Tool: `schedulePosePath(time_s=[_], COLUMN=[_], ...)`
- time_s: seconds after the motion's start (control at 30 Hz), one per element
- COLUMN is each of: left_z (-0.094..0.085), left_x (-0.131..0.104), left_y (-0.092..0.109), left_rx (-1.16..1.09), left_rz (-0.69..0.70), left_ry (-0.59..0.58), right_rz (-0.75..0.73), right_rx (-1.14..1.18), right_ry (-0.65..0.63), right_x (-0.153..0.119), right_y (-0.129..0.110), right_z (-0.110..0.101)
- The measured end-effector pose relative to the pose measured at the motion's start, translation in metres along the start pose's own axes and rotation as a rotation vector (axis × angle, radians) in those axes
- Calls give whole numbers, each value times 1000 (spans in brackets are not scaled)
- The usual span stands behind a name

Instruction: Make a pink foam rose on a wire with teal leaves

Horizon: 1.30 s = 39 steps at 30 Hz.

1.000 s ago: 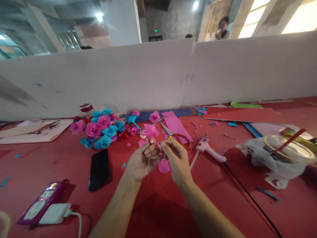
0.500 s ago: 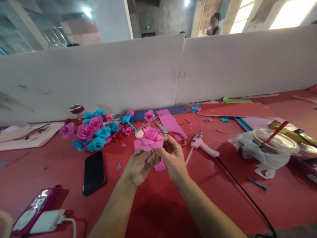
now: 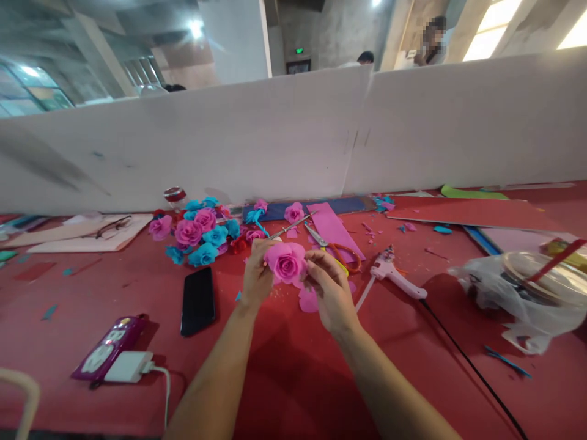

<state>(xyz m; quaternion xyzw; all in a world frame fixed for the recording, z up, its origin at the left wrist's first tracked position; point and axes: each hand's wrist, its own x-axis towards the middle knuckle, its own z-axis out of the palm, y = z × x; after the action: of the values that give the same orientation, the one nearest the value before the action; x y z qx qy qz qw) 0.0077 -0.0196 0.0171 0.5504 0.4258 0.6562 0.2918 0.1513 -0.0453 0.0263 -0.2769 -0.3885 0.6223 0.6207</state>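
Note:
A pink paper rose [image 3: 287, 263] is held up at the middle, its spiral centre facing the camera. My left hand [image 3: 257, 275] is closed on its left side, with the fingertips partly behind the petals. On the right edge, my right hand [image 3: 329, 284] pinches a petal between thumb and fingers. Loose pink petals [image 3: 308, 300] lie on the table just below the rose. Behind the hands are scissors with orange handles [image 3: 345, 255], a pink paper strip [image 3: 334, 226] and another pink rose [image 3: 294, 212].
A bunch of pink, blue and red roses [image 3: 202, 235] lies back left, above a black phone [image 3: 198, 302]. A glue gun [image 3: 397, 275] with a black cord is at right, near a bagged bowl [image 3: 527, 287]. A power strip [image 3: 110, 348] sits front left. A white partition [image 3: 229, 140] stands behind.
The rose has been tipped so that its centre faces the camera. My left hand has moved up from beneath it to its left side. The whole view has shifted left.

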Motion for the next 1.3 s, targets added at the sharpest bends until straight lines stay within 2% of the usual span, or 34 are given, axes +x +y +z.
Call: schedulePosePath(time_s=[0.1, 0.23, 0.43, 0.53, 0.63, 0.77, 0.93, 1.1, 1.3], left_z=[-4, -7, -2, 2, 7, 11, 11, 11, 13], left_x=[2, 5, 1, -3, -6, -9, -11, -12, -15], left_y=[-14, -21, -16, -11, -5, -1, -5, -6, -3], left_rx=[-79, -144, -87, -27, -8, 4, 52, 127, 108], left_rz=[-86, -105, -57, -26, -18, -26, 0, 42, -6], left_ry=[51, 96, 55, 89, 139, 125, 158, 113, 130], right_rz=[48, 83, 106, 134, 210, 266, 258, 284, 323], right_rx=[-10, 16, 38, 45, 70, 114, 138, 165, 199], right_ry=[35, 73, 57, 40, -22, -91, -58, -48, -59], right_x=[1, 3, 4, 4, 2, -2, -2, -2, -4], right_y=[3, 5, 6, 7, 8, 11, 11, 9, 12], right_z=[-1, -4, -5, -3, 2, 7, 6, 7, 9])
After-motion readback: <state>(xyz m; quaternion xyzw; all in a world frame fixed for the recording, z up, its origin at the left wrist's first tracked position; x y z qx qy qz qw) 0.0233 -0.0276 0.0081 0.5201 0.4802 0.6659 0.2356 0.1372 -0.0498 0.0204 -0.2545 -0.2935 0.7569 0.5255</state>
